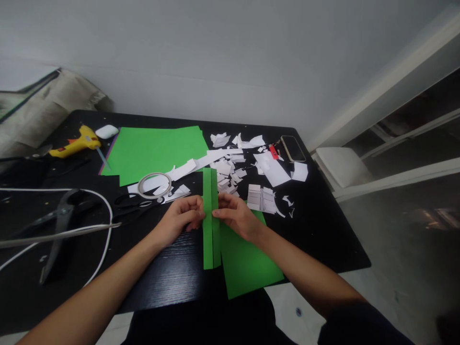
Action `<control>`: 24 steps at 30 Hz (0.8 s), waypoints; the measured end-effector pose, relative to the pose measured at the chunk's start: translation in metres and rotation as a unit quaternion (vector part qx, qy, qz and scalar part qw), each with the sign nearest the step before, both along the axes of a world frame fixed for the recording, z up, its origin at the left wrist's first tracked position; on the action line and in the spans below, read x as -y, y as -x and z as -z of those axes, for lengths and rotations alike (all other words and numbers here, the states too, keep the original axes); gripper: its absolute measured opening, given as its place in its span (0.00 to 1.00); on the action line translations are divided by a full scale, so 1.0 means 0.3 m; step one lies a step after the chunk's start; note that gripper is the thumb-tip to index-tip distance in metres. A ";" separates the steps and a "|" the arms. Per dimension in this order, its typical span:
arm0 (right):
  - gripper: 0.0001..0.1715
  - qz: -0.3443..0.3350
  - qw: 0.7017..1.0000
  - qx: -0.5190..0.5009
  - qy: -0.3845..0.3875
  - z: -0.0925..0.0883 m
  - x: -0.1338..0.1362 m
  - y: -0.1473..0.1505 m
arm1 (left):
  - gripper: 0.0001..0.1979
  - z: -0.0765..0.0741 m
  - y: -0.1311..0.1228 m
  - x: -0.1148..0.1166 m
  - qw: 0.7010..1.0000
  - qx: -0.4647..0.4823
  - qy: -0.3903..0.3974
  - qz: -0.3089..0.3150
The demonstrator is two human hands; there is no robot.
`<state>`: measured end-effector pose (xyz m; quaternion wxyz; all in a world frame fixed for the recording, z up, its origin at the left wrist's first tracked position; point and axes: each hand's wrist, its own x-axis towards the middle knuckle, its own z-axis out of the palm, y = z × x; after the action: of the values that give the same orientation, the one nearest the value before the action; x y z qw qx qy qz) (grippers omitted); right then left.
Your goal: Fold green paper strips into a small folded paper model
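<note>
A long strip of green paper (pixel 208 242), creased lengthwise, stands between my two hands above the table's front part. My left hand (pixel 185 213) pinches its left edge, fingers curled. From the other side my right hand (pixel 237 215) grips the right edge, thumb on the front face. Under my right hand and wrist lies a larger green sheet (pixel 247 268), which reaches over the table's front edge. Just beyond the strip is a pile of white paper scraps (pixel 226 175). The fingertips behind the strip are partly hidden.
On the black table (pixel 316 230) lie a roll of tape (pixel 141 184), scissors (pixel 134 203), a yellow glue gun (pixel 81 141), more green sheets (pixel 158 148), folded white paper pieces (pixel 260 197) and a phone (pixel 293 148). A white cable (pixel 108 239) loops at the left.
</note>
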<state>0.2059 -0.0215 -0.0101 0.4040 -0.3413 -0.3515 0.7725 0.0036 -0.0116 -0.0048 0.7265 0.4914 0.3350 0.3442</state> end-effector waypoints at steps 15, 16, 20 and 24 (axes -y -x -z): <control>0.21 -0.003 1.000 0.013 -0.016 0.008 0.001 -0.002 | 0.10 -0.018 -0.007 0.002 0.999 -0.033 -0.023 0.013; 0.21 -0.004 1.000 0.016 -0.022 0.008 0.002 -0.001 | 0.11 -0.023 -0.008 0.002 0.999 -0.043 -0.026 0.016; 0.21 -0.006 0.999 0.022 -0.036 0.005 0.003 0.003 | 0.12 -0.036 -0.011 0.003 0.998 -0.058 -0.030 0.022; 0.21 -0.011 1.000 0.013 -0.023 -0.002 0.003 0.004 | 0.11 -0.037 -0.012 0.003 0.998 -0.060 -0.027 0.020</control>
<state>0.2047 -0.0226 -0.0095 0.3987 -0.3379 -0.3785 0.7640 0.0070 -0.0125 0.0062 0.6985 0.5372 0.3587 0.3079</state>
